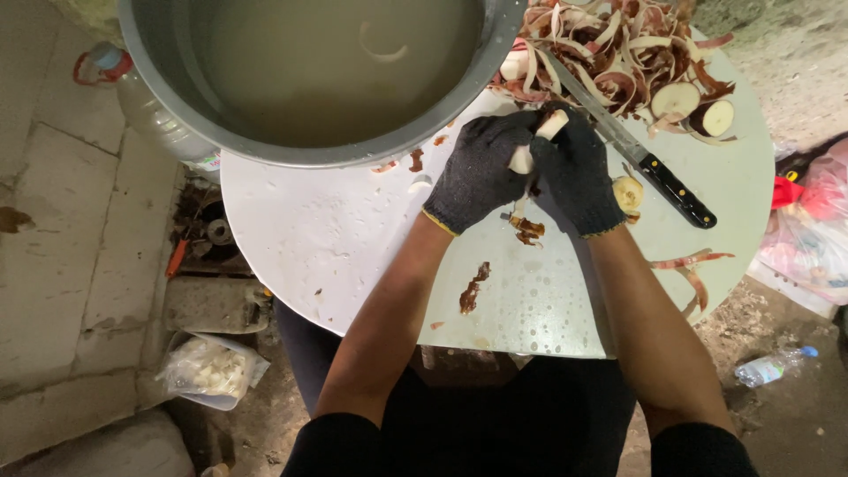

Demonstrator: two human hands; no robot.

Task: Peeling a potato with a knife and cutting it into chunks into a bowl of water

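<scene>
Left hand (478, 172) and right hand (576, 172), both gloved, grip one pale root (536, 141) above the board (353, 256); knife (632, 150) lies right.

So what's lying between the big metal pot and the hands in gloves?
In the head view, only small reddish peel scraps lie on the white round table between the big metal pot and the left hand; the rest of that stretch is bare.
</scene>
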